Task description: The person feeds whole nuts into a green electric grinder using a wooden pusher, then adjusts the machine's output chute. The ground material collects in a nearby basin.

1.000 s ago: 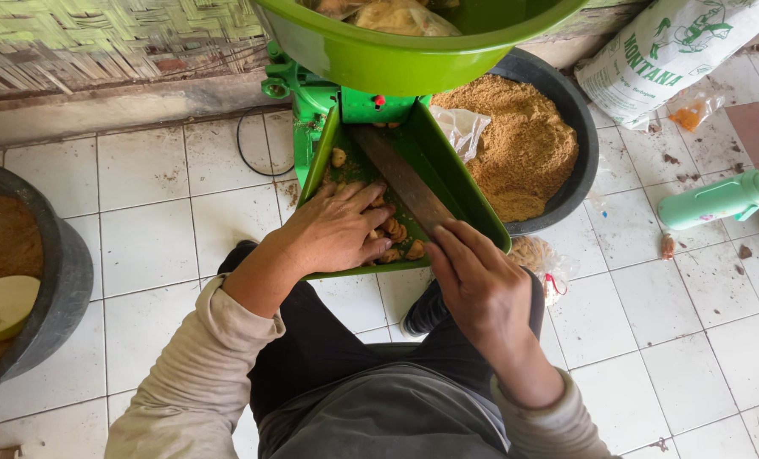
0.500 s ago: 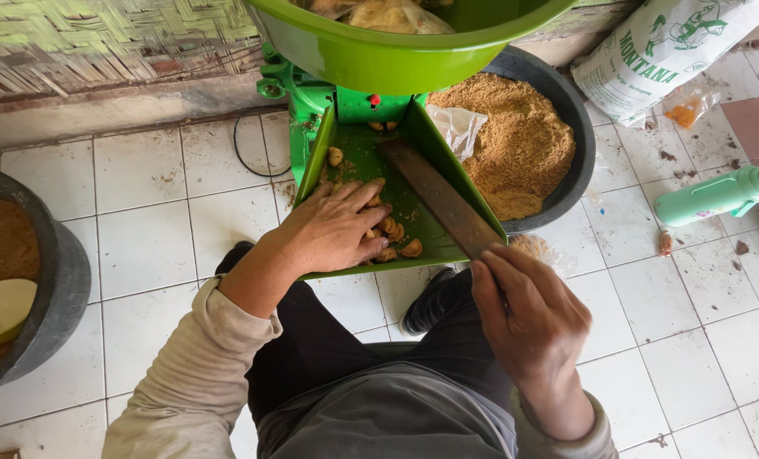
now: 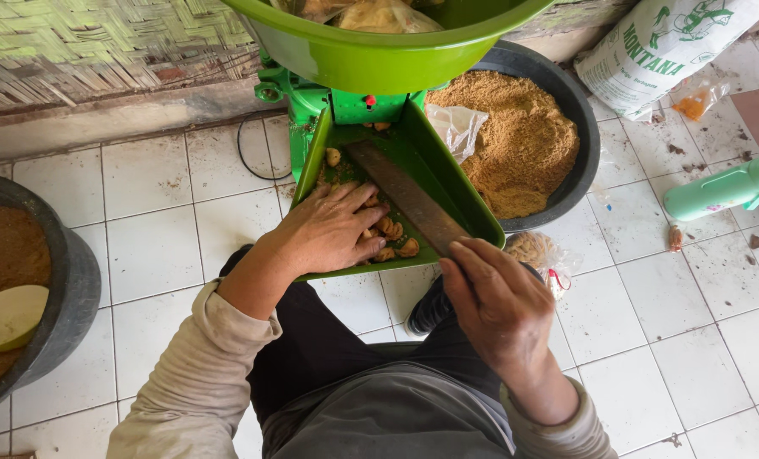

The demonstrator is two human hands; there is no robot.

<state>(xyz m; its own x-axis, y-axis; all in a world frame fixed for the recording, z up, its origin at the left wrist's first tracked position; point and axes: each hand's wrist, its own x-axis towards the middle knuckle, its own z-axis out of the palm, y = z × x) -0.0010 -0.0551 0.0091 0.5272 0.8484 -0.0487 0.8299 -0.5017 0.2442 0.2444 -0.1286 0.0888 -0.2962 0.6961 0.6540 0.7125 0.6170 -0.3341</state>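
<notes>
A green machine stands before me with a sloping green feed tray (image 3: 447, 166) under a big green bowl (image 3: 379, 51). My left hand (image 3: 328, 229) lies palm down in the tray, fingers on several small brown lumps (image 3: 392, 238). More lumps sit higher in the tray. My right hand (image 3: 494, 297) is at the tray's near right corner, closed on the lower end of a flat brown wooden stick (image 3: 409, 197) that runs diagonally up the tray.
A black tub (image 3: 579, 119) of brown ground meal with a clear plastic bag sits behind the tray on the right. Another dark tub (image 3: 65, 280) with brown powder and a pale scoop stands at left. A white sack, a green bottle (image 3: 723, 189) and white floor tiles surround.
My right hand has drawn back from inside the tray to its near right corner, keeping hold of the stick. My left hand has stayed on the lumps.
</notes>
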